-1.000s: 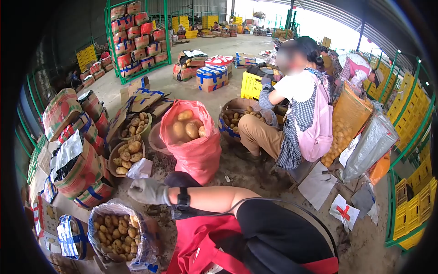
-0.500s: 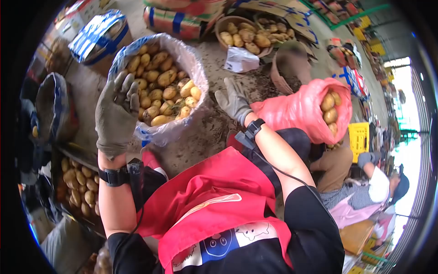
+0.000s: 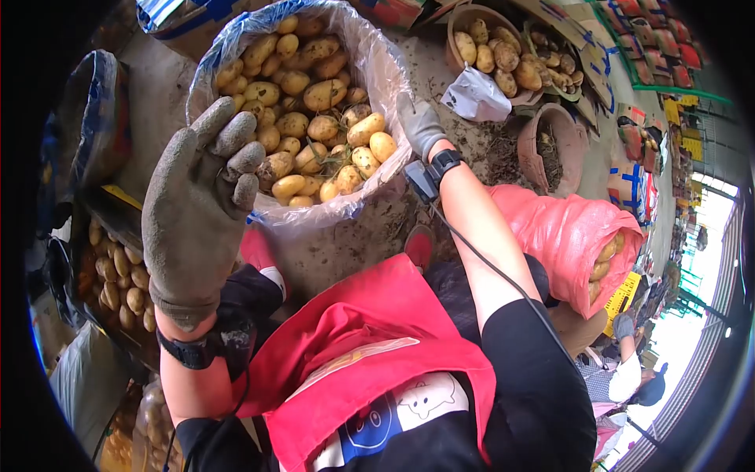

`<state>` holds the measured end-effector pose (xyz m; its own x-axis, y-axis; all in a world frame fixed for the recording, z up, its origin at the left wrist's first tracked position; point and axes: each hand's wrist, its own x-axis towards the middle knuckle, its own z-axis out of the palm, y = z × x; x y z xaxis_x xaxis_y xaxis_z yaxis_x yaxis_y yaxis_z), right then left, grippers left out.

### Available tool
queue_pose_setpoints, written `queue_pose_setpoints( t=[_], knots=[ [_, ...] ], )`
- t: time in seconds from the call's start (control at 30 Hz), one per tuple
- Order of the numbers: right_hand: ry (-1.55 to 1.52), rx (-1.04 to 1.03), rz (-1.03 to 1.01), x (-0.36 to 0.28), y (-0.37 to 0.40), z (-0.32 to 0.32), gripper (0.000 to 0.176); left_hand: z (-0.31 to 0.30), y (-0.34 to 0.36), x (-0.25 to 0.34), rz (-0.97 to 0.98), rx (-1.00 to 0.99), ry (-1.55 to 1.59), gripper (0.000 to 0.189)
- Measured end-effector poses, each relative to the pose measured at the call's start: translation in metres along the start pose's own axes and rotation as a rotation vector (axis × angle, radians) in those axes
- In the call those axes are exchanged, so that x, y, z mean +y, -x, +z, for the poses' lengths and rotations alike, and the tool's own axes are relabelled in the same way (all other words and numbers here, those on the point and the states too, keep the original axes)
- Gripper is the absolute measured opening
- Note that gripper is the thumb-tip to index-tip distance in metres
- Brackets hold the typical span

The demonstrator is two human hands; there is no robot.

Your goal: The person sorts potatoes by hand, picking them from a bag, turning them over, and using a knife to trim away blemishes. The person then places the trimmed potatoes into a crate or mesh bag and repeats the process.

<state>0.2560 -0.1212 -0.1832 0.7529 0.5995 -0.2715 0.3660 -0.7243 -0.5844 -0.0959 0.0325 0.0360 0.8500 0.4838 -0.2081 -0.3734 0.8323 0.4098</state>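
Note:
A clear plastic bag (image 3: 385, 59) full of yellow potatoes (image 3: 307, 102) stands on the dirty floor in front of me. My left hand (image 3: 200, 200), in a grey work glove, is raised close to the camera with its fingers apart and nothing in it. My right hand (image 3: 419, 122), also gloved, reaches out to the bag's right rim and rests against the plastic; I see nothing held in it. A black wrist strap with a cable (image 3: 440, 165) sits on that arm. I wear a red apron (image 3: 354, 362).
A red sack (image 3: 550, 228) with potatoes stands to the right. Beyond it are a round basket of potatoes (image 3: 491, 47), a basket with dirt (image 3: 550, 145) and white paper (image 3: 476, 98). A crate of potatoes (image 3: 118, 275) lies at left. Another person's gloved hand (image 3: 621, 326) shows lower right.
My view tipped from across the yard down to the floor. My left hand rose nearer the camera. My right hand moved from the floor to the bag's rim.

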Motion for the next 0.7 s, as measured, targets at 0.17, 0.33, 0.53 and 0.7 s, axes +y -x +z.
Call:
queue_pose_setpoints(
  t=[0.17,0.33,0.53,0.7],
  knots=[
    [-0.357,-0.068,0.071,0.018,-0.003,0.005,0.073,0.000,-0.007,0.000,-0.025,-0.064,-0.066,0.055],
    [-0.163,-0.187,0.420,0.116,0.050,0.078,0.072,0.005,-0.002,-0.003,0.009,-0.053,-0.121,0.053],
    [-0.096,0.532,0.040,0.047,0.118,0.021,0.069,0.009,-0.002,-0.008,0.023,-0.039,-0.186,0.051],
    [0.190,0.524,-0.647,-0.072,0.129,-0.003,0.080,0.024,-0.006,-0.018,0.088,-0.030,-0.238,0.046]
  ],
)
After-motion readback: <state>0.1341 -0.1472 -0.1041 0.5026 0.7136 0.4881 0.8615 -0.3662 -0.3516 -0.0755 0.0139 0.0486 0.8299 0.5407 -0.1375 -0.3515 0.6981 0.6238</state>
